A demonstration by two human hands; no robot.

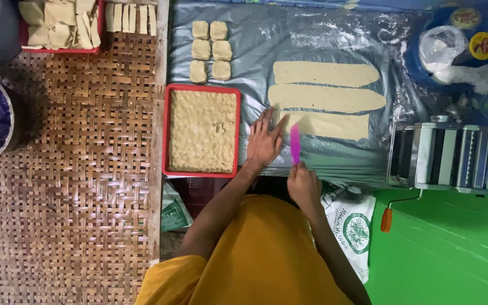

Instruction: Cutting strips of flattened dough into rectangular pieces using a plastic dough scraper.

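Pink knife (295,144) in right hand's (304,185) grip points away; left hand (263,141) flat, open.

Pink knife (295,144); red tray (166,130) with beige dough; green table (447,248); brown woven mat (69,186); yellow garment (261,260).

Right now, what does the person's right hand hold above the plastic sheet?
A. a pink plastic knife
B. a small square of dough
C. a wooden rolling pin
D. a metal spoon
A: the right hand grips a pink plastic knife at the near end of the lowest dough strip, while the left hand lies flat beside it.
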